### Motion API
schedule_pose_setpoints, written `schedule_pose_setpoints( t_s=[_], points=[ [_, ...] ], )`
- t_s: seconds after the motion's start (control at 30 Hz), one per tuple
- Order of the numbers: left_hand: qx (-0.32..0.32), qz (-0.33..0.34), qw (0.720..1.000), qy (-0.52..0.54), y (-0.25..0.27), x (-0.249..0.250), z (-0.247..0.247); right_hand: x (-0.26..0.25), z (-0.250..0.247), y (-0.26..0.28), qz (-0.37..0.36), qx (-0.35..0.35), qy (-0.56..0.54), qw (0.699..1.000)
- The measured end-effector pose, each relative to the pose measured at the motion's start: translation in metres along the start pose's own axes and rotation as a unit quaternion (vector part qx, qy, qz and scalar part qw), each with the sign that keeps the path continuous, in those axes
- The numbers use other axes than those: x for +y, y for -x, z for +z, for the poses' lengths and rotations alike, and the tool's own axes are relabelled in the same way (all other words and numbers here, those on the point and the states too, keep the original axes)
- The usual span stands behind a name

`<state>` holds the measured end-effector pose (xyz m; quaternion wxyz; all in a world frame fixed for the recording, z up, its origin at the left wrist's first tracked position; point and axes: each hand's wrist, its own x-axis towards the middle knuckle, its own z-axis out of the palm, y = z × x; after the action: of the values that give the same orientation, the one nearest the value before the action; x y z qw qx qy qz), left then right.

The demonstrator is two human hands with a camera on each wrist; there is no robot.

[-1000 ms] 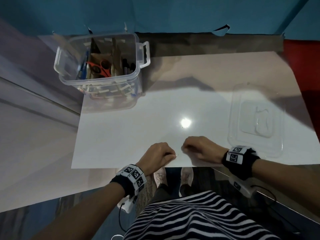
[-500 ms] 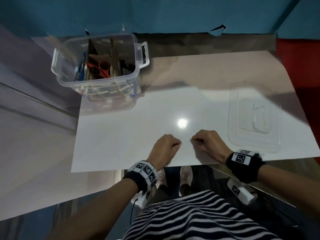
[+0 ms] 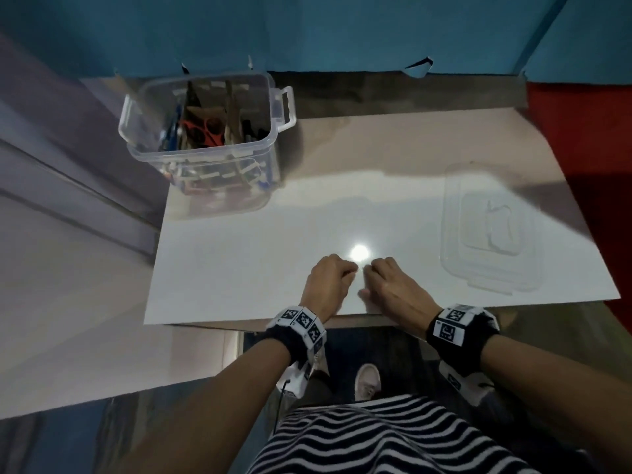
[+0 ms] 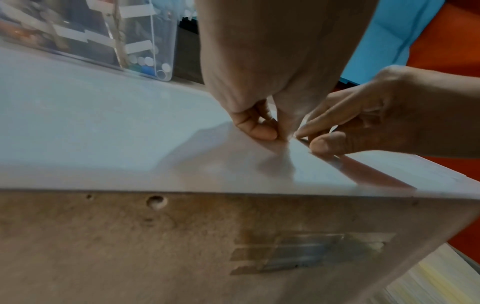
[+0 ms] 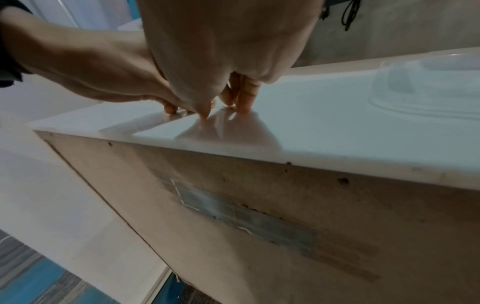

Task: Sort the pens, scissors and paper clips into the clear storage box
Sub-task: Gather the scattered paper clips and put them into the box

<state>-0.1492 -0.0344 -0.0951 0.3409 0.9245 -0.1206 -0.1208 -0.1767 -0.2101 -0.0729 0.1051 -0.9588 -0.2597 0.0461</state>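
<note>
The clear storage box (image 3: 219, 152) stands at the back left of the white table (image 3: 239, 265), with red-handled scissors (image 3: 205, 130) and pens (image 3: 171, 131) standing between its cardboard dividers. Near the front edge my left hand (image 3: 352, 268) and right hand (image 3: 371, 268) meet fingertip to fingertip, both with curled fingers. A small wire paper clip (image 3: 362, 267) lies on the table between them. In the left wrist view the right hand's (image 4: 311, 137) index finger and thumb pinch the paper clip (image 4: 302, 140), and the left hand (image 4: 270, 133) pinches beside it.
The box's clear lid (image 3: 489, 230) lies flat at the table's right side. A grey step runs to the left of the table, a blue wall behind it, a red surface at the right. My shoe (image 3: 367, 381) shows below the table's front edge.
Both hands have slid forward from the front edge and drawn together. The paper clip that lay in the gap between them half a second ago is now at their touching fingertips.
</note>
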Motion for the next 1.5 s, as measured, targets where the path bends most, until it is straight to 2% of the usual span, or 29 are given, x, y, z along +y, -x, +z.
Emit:
schedule_pose_setpoints(
  t_s=[0.1,0.23,0.33,0.43,0.53,0.63,0.7,0.77,0.93,1.1,1.23,1.3,1.37,1.43,1.5],
  points=[
    [0.02,-0.031,0.999,0.014,0.01,0.011,0.001,-0.005,0.004,0.011,-0.051,-0.026,0.055,0.997],
    [0.058,-0.039,0.998,0.008,0.032,0.014,0.013,-0.011,0.014,0.041,-0.105,-0.068,0.097,0.987],
    [0.097,-0.04,0.994,0.021,0.05,0.006,0.017,-0.017,0.022,0.049,-0.118,-0.01,0.086,0.989],
    [0.081,-0.069,0.994,0.033,0.057,0.004,0.024,-0.013,0.032,0.046,-0.133,0.024,0.057,0.989],
    [0.071,-0.089,0.992,0.063,0.058,0.01,0.024,-0.008,0.033,0.046,-0.111,0.007,0.005,0.994],
    [0.05,-0.106,0.99,0.074,0.057,0.012,0.018,0.0,0.029,0.041,-0.027,-0.008,-0.114,0.993],
    [0.044,-0.103,0.991,0.072,0.054,0.011,0.011,0.005,0.017,0.032,0.05,0.003,-0.223,0.974],
    [0.062,-0.102,0.99,0.077,0.049,0.01,-0.007,0.003,-0.001,0.016,0.096,0.029,-0.285,0.953],
    [0.161,-0.087,0.977,0.108,0.011,0.005,-0.092,-0.015,-0.052,-0.064,0.113,0.075,-0.363,0.922],
    [0.266,-0.039,0.953,0.142,-0.045,-0.009,-0.222,-0.048,-0.109,-0.191,0.085,0.152,-0.416,0.892],
    [0.331,-0.049,0.934,0.126,-0.095,-0.042,-0.318,-0.079,-0.152,-0.294,0.043,0.19,-0.378,0.905],
    [0.337,-0.065,0.935,0.092,-0.117,-0.059,-0.347,-0.091,-0.159,-0.341,0.051,0.21,-0.335,0.917],
    [0.328,-0.076,0.939,0.075,-0.141,-0.071,-0.359,-0.1,-0.161,-0.378,0.087,0.19,-0.294,0.933],
    [0.288,-0.105,0.951,0.031,-0.162,-0.074,-0.361,-0.107,-0.161,-0.4,0.127,0.139,-0.267,0.945],
    [0.217,-0.178,0.959,-0.045,-0.177,-0.075,-0.359,-0.106,-0.158,-0.41,0.174,0.089,-0.271,0.943]
  ],
)
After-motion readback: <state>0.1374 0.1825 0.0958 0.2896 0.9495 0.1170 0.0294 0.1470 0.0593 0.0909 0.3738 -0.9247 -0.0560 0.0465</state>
